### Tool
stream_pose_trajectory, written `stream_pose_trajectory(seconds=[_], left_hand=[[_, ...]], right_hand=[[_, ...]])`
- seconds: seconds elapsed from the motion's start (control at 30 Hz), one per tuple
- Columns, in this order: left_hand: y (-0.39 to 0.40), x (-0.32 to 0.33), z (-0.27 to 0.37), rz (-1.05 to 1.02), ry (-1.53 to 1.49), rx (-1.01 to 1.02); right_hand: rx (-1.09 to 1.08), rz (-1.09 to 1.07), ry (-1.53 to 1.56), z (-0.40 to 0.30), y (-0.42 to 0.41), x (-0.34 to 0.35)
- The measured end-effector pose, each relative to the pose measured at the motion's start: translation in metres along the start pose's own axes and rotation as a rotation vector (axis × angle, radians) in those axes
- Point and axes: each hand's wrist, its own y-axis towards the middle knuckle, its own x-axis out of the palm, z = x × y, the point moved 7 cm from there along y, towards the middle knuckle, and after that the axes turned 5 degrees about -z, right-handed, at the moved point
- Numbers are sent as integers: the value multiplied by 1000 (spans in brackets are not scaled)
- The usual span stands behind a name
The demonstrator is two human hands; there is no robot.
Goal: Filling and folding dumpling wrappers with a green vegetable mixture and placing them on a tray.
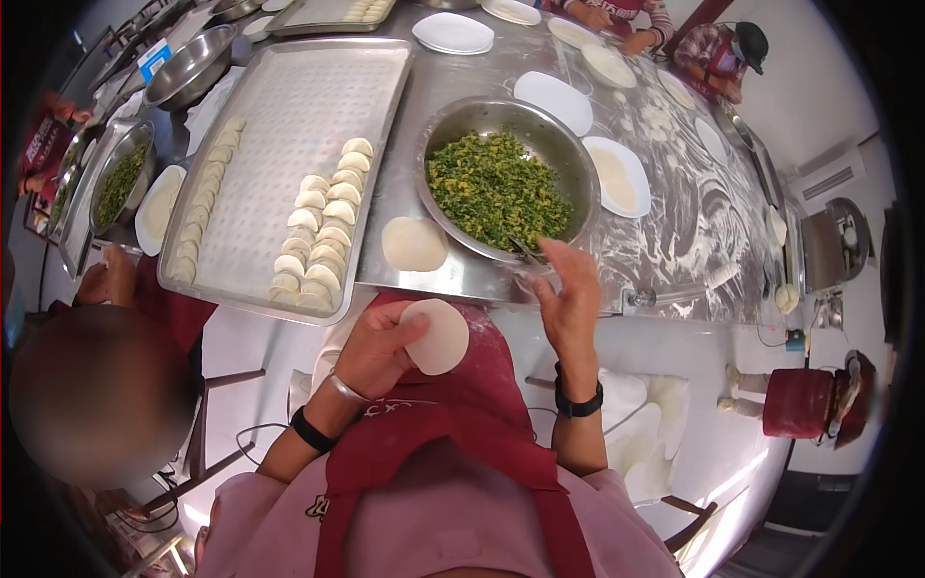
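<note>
My left hand [376, 344] pinches a round dough wrapper [438, 338] between thumb and fingers, in front of the apron and below the table edge. My right hand [572, 292] is at the near rim of a steel bowl [433, 119], thumb and fingers apart around a thin metal utensil [526, 249]. Whether the fingers grip it is unclear. Chopped green and yellow filling [498, 188] lies in the bowl. A flat piece of dough wrapper [415, 244] rests on the table left of the bowl. Rows of folded dumplings [336, 224] sit on a large metal tray [289, 79].
White plates [553, 101] stand behind the bowl, and one holding wrappers [616, 177] is at its right. Flour coats the steel table [672, 238]. Beside me on the left, a person's hands [108, 278] are near another filling bowl [123, 177]. More people work across the table.
</note>
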Motion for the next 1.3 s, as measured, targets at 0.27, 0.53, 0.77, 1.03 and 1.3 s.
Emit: stream_pose_trajectory(seconds=[0.27,0.53,0.77,1.03,1.3], left_hand=[[-2,3,-2,46,8,-46],[4,8,3,-61,-32,-10],[7,8,1,-99,-81,-8],[13,1,11,43,-95,49],[37,9,49,1,-152,202]], right_hand=[[-73,-56,66,1,21,24],[253,202,235,64,61,0],[294,181,160,84,78,41],[491,158,712,86,83,78],[715,167,1111,95,75,85]])
